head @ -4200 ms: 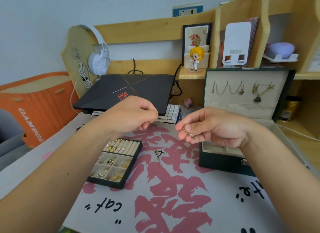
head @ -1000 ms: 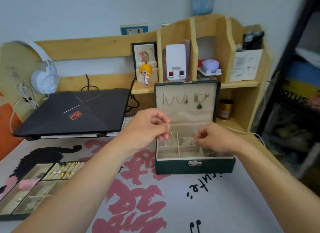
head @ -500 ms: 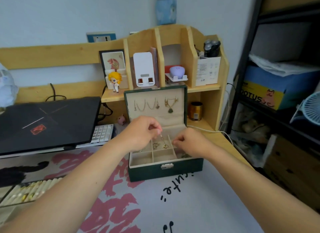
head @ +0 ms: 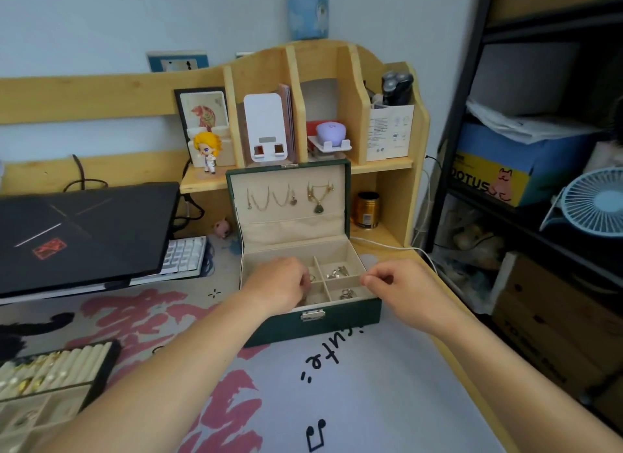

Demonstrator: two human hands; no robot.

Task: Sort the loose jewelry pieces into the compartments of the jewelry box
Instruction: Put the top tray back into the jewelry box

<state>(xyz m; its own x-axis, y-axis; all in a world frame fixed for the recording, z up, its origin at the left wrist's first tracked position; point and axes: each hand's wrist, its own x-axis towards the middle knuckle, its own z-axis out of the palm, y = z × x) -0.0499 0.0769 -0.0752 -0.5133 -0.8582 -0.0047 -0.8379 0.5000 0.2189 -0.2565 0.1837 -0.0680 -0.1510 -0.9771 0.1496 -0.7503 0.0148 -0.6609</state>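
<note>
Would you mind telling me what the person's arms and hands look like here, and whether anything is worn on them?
Both forearms are bare up to the picture's edge: no sleeves show. The left hand and the right hand wear no gloves, and no watch or bracelet shows at either wrist. I see no rings, though some fingers are hidden.

1. The single head view looks forward and down from above the desk's near edge, close over both forearms.
2. It faces the wooden shelf (head: pixel 323 65) along the desk's far edge.
3. A black rack (head: pixel 472 149) fills its right side.
</note>
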